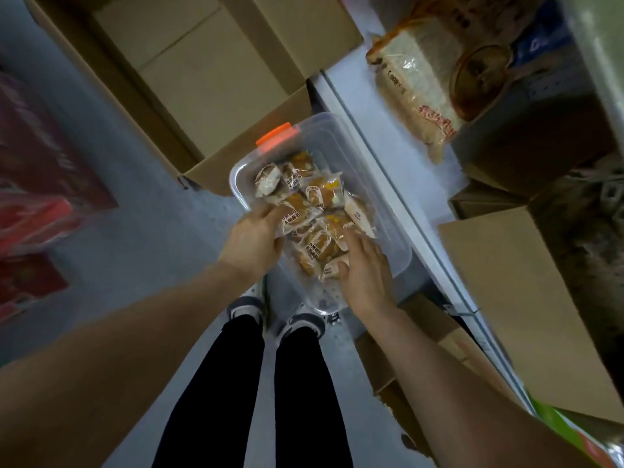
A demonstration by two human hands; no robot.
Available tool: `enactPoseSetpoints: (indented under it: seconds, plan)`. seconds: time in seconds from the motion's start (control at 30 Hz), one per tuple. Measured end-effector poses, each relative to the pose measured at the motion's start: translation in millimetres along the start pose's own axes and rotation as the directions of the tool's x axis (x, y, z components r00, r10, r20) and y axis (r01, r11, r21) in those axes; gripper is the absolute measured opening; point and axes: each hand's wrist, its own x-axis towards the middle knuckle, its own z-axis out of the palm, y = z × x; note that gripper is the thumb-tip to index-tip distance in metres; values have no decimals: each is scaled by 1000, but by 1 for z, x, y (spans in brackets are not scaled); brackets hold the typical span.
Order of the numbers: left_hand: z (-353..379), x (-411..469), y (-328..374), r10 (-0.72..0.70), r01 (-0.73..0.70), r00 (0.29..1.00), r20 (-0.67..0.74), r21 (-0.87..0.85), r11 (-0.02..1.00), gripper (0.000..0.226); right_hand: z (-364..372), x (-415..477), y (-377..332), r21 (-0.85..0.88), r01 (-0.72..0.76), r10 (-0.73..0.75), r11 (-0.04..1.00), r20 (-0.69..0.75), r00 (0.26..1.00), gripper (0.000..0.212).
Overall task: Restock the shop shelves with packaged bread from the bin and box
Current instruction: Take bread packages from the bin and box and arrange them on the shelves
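Observation:
A clear plastic bin (378,184) with an orange latch (274,136) stands on the floor below me, holding several small packaged breads (317,194). My left hand (253,241) reaches in at the bin's left rim and grips a bread packet (297,214) with printed text. My right hand (366,268) lies over the packets at the near right of the pile, fingers spread on them; whether it holds one I cannot tell. A large open cardboard box (202,79) stands behind the bin. The white shelf (398,146) runs along the right.
A large bagged loaf (415,92) lies on the shelf beside a round-lidded container (479,79). Cardboard boxes (526,298) fill the shelf nearer me. Red packaged goods (37,184) line the left. My feet (277,315) stand just before the bin on the grey floor.

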Motion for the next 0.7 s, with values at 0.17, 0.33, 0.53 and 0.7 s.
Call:
enactPoseSetpoints:
  seconds: [0.17,0.33,0.53,0.7]
  plan:
    - [38,28,-21,-31,32,998,49,-5,999,56,33,34,25,-106,9,-3,994,51,999,68]
    - [72,56,-33,-68,69,992,103,-3,998,62,59,71,46,-189,58,-48,980,60,997,65]
    - [110,91,-46,-143,143,977,157,10,990,64,80,109,57,-181,77,-64,980,77,995,65]
    - [130,119,-54,-172,175,965,197,5,985,51,100,126,66,-201,139,-110,970,151,982,57]
